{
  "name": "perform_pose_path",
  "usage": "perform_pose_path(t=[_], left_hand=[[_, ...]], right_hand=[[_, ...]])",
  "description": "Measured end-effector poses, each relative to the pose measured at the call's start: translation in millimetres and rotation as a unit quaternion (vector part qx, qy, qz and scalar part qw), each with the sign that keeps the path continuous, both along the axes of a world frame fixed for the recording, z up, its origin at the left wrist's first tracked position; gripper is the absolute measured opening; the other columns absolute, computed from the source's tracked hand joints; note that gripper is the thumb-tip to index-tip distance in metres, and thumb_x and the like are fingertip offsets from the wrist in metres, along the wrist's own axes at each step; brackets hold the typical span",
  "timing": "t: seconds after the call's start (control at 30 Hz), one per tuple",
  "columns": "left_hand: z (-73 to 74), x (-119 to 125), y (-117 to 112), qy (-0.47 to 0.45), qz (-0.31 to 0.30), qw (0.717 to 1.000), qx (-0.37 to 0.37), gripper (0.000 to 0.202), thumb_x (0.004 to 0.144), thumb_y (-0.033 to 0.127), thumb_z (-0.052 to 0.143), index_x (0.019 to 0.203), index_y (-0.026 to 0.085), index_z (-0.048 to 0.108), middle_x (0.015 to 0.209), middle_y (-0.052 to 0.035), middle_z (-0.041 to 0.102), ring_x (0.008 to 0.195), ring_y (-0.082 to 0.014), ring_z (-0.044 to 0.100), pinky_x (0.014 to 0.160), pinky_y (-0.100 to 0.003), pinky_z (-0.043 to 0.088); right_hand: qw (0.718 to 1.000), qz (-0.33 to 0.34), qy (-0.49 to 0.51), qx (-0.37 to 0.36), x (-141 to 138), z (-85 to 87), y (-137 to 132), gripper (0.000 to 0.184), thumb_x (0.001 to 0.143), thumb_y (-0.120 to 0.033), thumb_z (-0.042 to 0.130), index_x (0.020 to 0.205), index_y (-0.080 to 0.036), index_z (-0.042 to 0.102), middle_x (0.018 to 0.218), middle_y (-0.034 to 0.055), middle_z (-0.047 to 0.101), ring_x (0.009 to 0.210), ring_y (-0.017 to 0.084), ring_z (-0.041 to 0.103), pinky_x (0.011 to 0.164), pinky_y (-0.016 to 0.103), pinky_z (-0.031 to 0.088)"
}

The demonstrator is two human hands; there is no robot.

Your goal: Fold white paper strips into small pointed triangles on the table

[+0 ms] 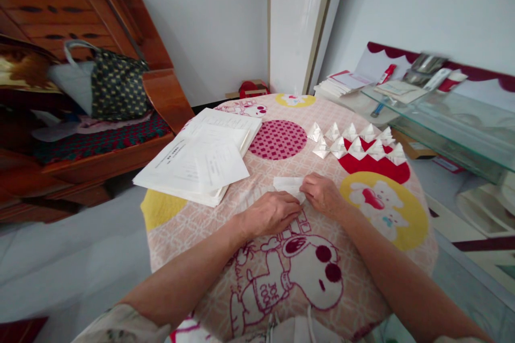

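A small folded piece of white paper (286,183) lies on the cloth-covered table in front of me, between my hands. My left hand (273,213) rests on its near edge with the fingers curled and pressed down. At its right end, my right hand (322,193) pinches the paper between thumb and fingers. To the left is a thick stack of printed white sheets (181,155), with a smaller loose sheet (223,166) on top. Several folded white paper pyramids (356,147) stand in two rows at the right rear of the table.
The round table has a patterned cloth (277,139) with cartoon figures. On the right stands a glass shelf (454,123) with papers and a metal bowl (428,62). A wooden bench (161,96) with a dark patterned bag (116,83) is at the left. Behind stands a white upright cabinet unit (293,27).
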State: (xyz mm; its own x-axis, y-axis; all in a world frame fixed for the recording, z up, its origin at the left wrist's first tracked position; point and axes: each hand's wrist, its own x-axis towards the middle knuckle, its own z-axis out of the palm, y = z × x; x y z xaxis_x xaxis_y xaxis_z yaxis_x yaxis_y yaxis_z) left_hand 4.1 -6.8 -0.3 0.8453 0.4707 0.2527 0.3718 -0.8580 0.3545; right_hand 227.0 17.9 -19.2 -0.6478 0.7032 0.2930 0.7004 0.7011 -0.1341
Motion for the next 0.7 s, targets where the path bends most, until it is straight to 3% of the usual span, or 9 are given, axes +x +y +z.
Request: perform_pose_path(t=[0.07,0.13,0.2,0.33,0.43,0.7], left_hand=[[-1.2,3,-1,-0.037,0.025,0.999,0.02,0.026,0.1,0.021,0.043,0.103,0.015,0.068,0.106,-0.0104,0.071,0.1,-0.0196,0.068,0.091,-0.033,0.056],[-6.1,6,0,-0.059,0.074,0.994,0.051,0.026,0.097,0.019,0.047,0.115,0.012,0.065,0.12,-0.0146,0.068,0.114,-0.024,0.064,0.098,-0.038,0.054],[-14.0,8,2,-0.04,0.111,0.99,0.074,0.04,0.094,0.018,0.051,0.132,0.008,0.055,0.135,-0.0192,0.06,0.128,-0.0276,0.057,0.106,-0.042,0.051],[-28.6,11,2,0.076,0.103,0.988,0.09,0.044,0.098,0.022,0.046,0.14,0.007,0.049,0.143,-0.0197,0.057,0.137,-0.027,0.051,0.115,-0.041,0.042],[-31.5,13,-4,0.138,0.116,0.979,0.097,0.045,0.101,0.021,0.039,0.142,0.006,0.047,0.148,-0.0201,0.052,0.142,-0.0271,0.047,0.118,-0.041,0.037],[-28.2,15,-7,0.174,0.104,0.975,0.089,0.045,0.102,0.02,0.036,0.145,0.009,0.045,0.152,-0.0164,0.049,0.144,-0.0242,0.044,0.12,-0.041,0.034]], right_hand=[[1.0,0.006,0.002,-0.002,1,-0.6,0,0.021,0.089,-0.009,0.053,0.075,-0.017,0.068,0.081,0.008,0.063,0.083,0.022,0.054,0.072,0.032,0.041],[1.0,0.013,0.009,-0.005,2,-0.9,-1,0.021,0.089,-0.01,0.053,0.077,-0.016,0.069,0.083,0.0087,0.063,0.084,0.022,0.054,0.073,0.032,0.042],[1.0,0.019,0.019,-0.011,2,-0.1,-1,0.022,0.089,-0.01,0.052,0.075,-0.016,0.068,0.082,0.0089,0.063,0.083,0.022,0.055,0.074,0.032,0.044],[0.997,0.041,0.054,-0.046,4,4.6,-2,0.025,0.086,-0.007,0.053,0.068,-0.016,0.067,0.078,0.0082,0.064,0.081,0.021,0.057,0.074,0.032,0.045],[0.99,0.063,0.104,-0.076,8,8.3,-1,0.023,0.082,-0.004,0.055,0.07,-0.016,0.071,0.08,0.0079,0.069,0.08,0.02,0.06,0.074,0.03,0.046],[0.969,0.043,0.186,-0.155,24,15.1,4,0.022,0.081,-0.01,0.057,0.074,-0.017,0.077,0.077,0.0066,0.074,0.071,0.017,0.065,0.064,0.027,0.046]])
